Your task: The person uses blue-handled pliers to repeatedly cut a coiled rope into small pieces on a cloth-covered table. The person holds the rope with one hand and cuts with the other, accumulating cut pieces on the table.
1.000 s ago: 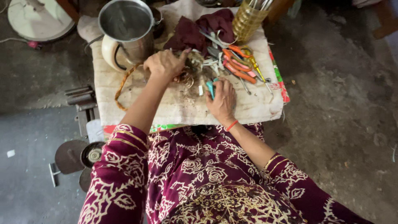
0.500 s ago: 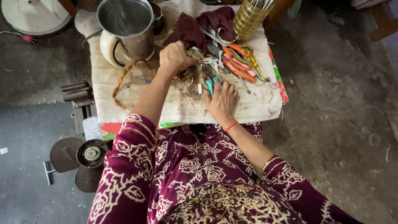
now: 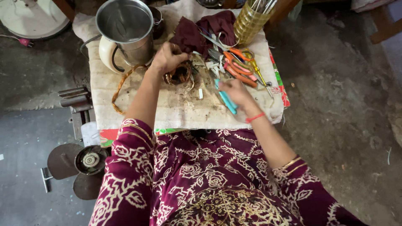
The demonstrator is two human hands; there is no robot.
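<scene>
My left hand [image 3: 166,58] is closed on a dark round coil of copper wire [image 3: 181,74] that rests on the cloth-covered low table [image 3: 167,113]. My right hand [image 3: 236,95] grips a tool with teal handles [image 3: 227,100], lifted just off the cloth to the right of the coil. Orange-handled scissors [image 3: 238,67] and other small tools lie just beyond my right hand. A loop of brown cord [image 3: 119,88] lies left of my left forearm.
A steel jug in a cream kettle base [image 3: 125,31] stands at the back left. A maroon cloth [image 3: 201,31] and a yellow-green holder of tools [image 3: 250,21] sit at the back. Metal motor parts [image 3: 79,161] lie on the floor at left.
My right hand went from lying flat on the cloth to gripping the teal-handled tool and lifting it. My left hand moved forward and closed on the wire coil.
</scene>
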